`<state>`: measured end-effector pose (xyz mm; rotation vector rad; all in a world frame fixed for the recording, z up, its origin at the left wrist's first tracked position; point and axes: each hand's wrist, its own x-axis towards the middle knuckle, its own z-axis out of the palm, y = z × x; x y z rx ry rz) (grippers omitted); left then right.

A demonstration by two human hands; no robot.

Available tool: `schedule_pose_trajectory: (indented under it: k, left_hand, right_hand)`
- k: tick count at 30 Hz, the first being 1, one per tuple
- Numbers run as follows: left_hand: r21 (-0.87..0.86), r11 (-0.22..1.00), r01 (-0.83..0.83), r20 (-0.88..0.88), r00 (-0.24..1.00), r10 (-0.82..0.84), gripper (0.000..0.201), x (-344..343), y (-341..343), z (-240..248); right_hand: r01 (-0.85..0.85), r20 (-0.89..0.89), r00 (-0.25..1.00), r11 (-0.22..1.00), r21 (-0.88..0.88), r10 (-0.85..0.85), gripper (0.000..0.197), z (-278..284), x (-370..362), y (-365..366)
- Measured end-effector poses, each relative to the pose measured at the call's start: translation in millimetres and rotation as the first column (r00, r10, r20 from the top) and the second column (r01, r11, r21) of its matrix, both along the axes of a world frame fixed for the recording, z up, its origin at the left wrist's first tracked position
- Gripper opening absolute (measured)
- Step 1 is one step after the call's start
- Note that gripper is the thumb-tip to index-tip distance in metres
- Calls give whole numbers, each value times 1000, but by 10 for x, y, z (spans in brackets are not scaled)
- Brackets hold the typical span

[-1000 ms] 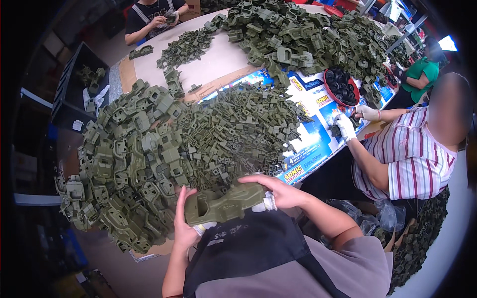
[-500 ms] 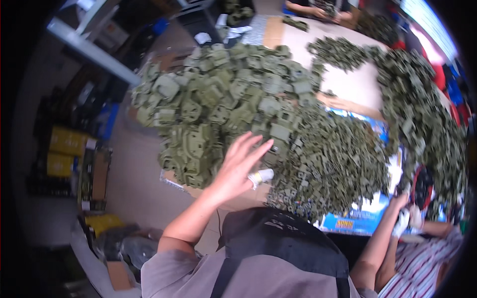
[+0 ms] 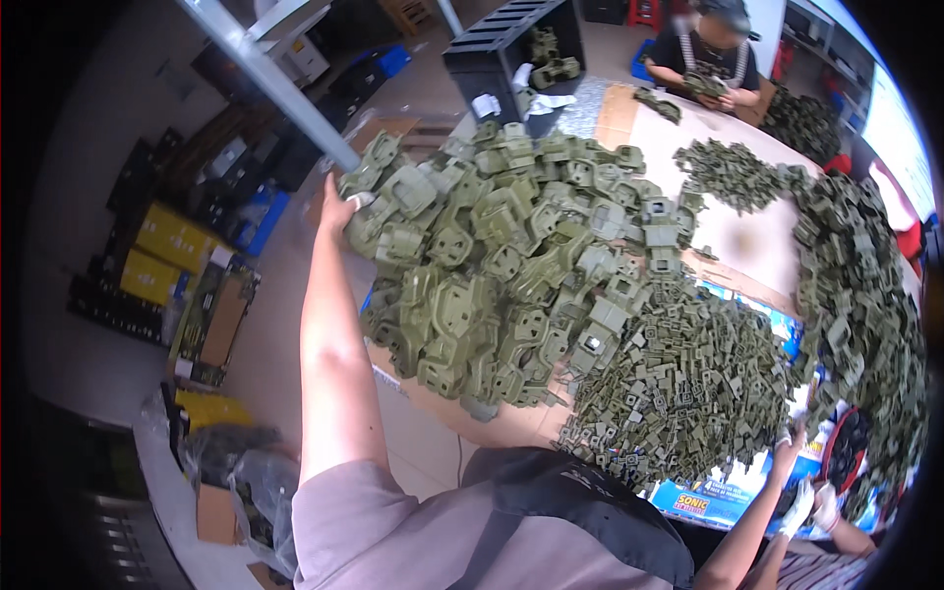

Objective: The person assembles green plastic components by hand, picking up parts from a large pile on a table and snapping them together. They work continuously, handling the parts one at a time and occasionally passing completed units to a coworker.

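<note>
My left arm stretches out to the far left edge of a heap of large olive-green moulded plastic parts [image 3: 472, 305]. There my left hand [image 3: 340, 208] is beside the outermost pieces, fingers extended and a white covering on one digit; I see nothing held in it. To the right lies a heap of small olive-green plastic parts [image 3: 678, 379]. At that heap's right edge is my right hand [image 3: 788, 440], small in view with its fingers closed. A dark greenish bit shows at its fingertips, too small to name.
A grey metal post [image 3: 285, 88] rises by the far left corner. A black crate [image 3: 501, 64] stands behind the large heap. More green parts [image 3: 855, 305] line the right side. A co-worker's gloved hand [image 3: 798, 508] is close to my right arm; another person sits across the table.
My left hand has gone from above the middle of the large heap to its far left edge. My view has shifted, showing more of the far side. The right hand stays by the small parts.
</note>
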<state>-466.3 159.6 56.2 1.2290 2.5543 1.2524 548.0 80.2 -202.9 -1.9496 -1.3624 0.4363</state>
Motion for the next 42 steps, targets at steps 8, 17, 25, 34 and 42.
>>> schedule_pose_trajectory:
  k: [8,17,25,34,42]
  left_hand:
    - [-45,956,290,-759,613,-221,63,75,-98,217]
    - [-133,476,869,-954,18,-299,35,2146,-523,885]
    - [328,333,884,-238,418,-877,80,3471,-1140,-142]
    - [292,534,794,739,167,-653,109,4521,-1691,-797]
    - [209,752,625,503,591,-630,97,3871,-1595,-1033]
  right_hand:
    - [-51,-128,990,999,12,52,47,853,-1663,-533]
    - [-608,-100,707,674,419,700,63,2563,-3370,-164]
    - [-859,-543,298,469,205,785,80,2510,-3698,-520]
    - [-658,-591,543,740,143,597,58,1603,-3846,-961]
    - [-511,-104,859,852,-115,502,56,1286,-3502,-749]
